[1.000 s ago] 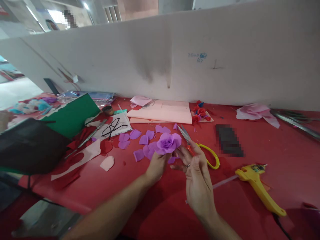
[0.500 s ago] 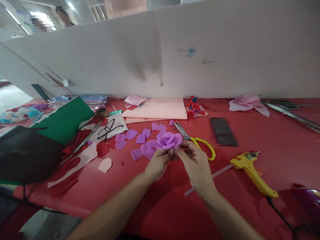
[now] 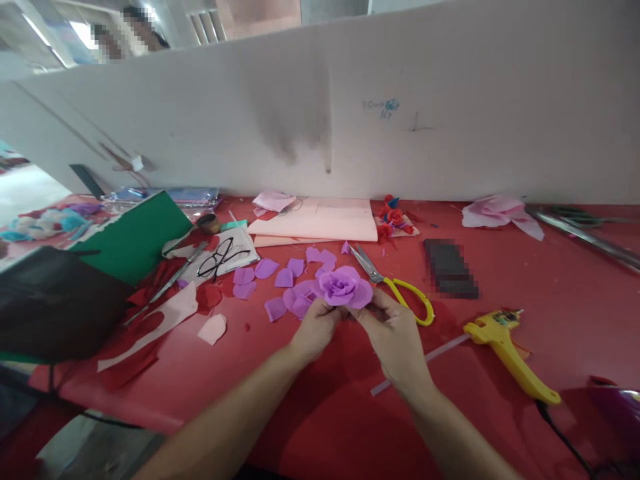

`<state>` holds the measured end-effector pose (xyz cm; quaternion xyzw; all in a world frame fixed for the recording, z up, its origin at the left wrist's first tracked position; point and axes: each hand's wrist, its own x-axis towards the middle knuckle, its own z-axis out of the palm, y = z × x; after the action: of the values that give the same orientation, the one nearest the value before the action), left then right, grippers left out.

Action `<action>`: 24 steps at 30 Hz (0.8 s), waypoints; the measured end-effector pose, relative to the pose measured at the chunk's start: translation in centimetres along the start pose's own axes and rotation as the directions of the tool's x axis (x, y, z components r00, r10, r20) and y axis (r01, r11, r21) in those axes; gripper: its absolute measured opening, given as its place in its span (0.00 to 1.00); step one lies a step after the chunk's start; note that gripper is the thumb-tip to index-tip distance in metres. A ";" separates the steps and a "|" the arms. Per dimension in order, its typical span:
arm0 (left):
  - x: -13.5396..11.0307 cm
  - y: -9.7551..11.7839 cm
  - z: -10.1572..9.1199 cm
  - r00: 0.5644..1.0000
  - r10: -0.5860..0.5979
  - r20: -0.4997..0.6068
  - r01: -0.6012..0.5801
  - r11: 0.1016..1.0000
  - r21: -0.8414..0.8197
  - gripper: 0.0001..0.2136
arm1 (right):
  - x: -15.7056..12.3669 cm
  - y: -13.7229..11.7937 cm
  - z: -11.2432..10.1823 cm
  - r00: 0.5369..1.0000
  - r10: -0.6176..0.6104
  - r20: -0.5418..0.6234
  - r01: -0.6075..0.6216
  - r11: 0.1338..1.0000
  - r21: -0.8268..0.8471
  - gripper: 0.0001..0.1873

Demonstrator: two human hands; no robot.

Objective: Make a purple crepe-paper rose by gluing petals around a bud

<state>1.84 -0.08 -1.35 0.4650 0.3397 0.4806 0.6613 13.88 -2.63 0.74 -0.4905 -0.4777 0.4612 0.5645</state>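
A purple paper rose (image 3: pixel 344 287) is held up just above the red table (image 3: pixel 550 280). My left hand (image 3: pixel 317 327) grips it from below on the left, fingers closed under the petals. From the right, my right hand (image 3: pixel 393 331) pinches the flower's base and outer petal. Several loose purple petals (image 3: pixel 280 283) lie on the table just behind and left of the flower. Yellow-handled scissors (image 3: pixel 397 286) lie right behind my right hand.
A yellow glue gun (image 3: pixel 510 354) with a clear glue stick lies at the right. Pink paper sheets (image 3: pixel 320 225) and small red paper flowers (image 3: pixel 395 220) sit by the white partition. Green card (image 3: pixel 133 239), black glasses (image 3: pixel 220 257), red scraps and a dark bag (image 3: pixel 50 303) crowd the left.
My right hand, open and apart from the flower a second ago, has closed onto its base. The rose has shifted slightly right and tilted toward me.
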 end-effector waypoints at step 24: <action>-0.1 1.1 0.4 0.974 -0.173 -0.147 0.106 0.918 -0.382 0.07 | -0.5 -1.7 0.9 0.998 -0.027 -0.053 0.023 0.997 -0.068 0.13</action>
<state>1.84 -0.16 -0.21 0.2611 0.3327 0.5273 0.7370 13.02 -3.15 2.45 -0.5153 -0.4837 0.4245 0.5659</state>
